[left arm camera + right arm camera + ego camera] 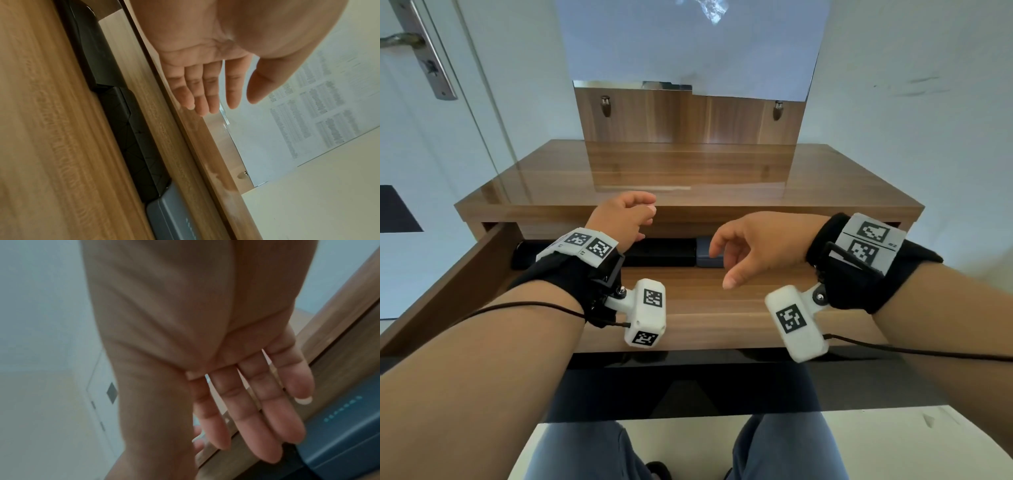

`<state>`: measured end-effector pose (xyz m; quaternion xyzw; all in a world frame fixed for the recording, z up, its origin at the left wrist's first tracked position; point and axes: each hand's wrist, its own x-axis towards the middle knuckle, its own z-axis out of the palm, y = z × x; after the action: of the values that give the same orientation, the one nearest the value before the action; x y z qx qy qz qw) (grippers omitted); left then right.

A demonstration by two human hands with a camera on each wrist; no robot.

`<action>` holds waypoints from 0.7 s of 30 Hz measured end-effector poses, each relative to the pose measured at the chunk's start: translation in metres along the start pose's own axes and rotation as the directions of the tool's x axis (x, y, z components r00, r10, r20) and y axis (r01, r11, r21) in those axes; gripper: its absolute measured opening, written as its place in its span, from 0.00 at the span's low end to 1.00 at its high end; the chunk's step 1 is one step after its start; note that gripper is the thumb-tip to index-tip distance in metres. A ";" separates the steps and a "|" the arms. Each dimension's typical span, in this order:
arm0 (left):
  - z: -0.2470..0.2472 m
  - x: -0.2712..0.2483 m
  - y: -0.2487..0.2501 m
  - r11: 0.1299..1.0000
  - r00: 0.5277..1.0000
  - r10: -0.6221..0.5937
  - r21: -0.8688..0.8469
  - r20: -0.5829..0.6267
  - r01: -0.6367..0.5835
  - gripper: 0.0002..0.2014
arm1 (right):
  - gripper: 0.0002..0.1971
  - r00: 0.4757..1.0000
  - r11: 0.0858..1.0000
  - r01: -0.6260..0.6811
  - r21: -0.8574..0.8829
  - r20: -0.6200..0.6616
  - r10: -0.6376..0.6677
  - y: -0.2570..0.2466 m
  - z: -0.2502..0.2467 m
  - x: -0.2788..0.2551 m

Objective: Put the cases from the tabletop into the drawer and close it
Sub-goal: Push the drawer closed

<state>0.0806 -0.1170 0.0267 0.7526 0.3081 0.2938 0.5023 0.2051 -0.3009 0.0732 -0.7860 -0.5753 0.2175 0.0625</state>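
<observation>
The wooden drawer [705,308] is pulled out under the tabletop [825,178]. Three cases lie in a row along its back: a smooth black case [96,53], a black case with a faceted pattern [661,251] [133,141] and a blue-grey case [703,257] [174,216] [339,426]. My left hand [645,214] hovers at the tabletop's front edge above the black cases, fingers relaxed and empty. My right hand [724,265] hangs over the drawer just right of the blue-grey case, fingers [257,402] loose and holding nothing. No case shows on the tabletop.
A mirror [688,137] on a wooden back panel stands at the rear of the tabletop. A white door with a metal handle [400,39] is at the far left. The drawer's left side wall [458,284] juts toward me, and my knees are below its front edge.
</observation>
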 end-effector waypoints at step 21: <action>-0.010 -0.019 0.016 0.999 1.000 0.006 -0.046 0.000 -0.006 0.09 | 0.43 0.988 0.929 0.154 -0.336 0.068 -0.139 -0.037 0.051 -0.030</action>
<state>0.0637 -0.1301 0.0423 0.7417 0.2992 0.3023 0.5186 0.1443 -0.3242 0.0480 -0.7349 -0.6625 0.1264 -0.0708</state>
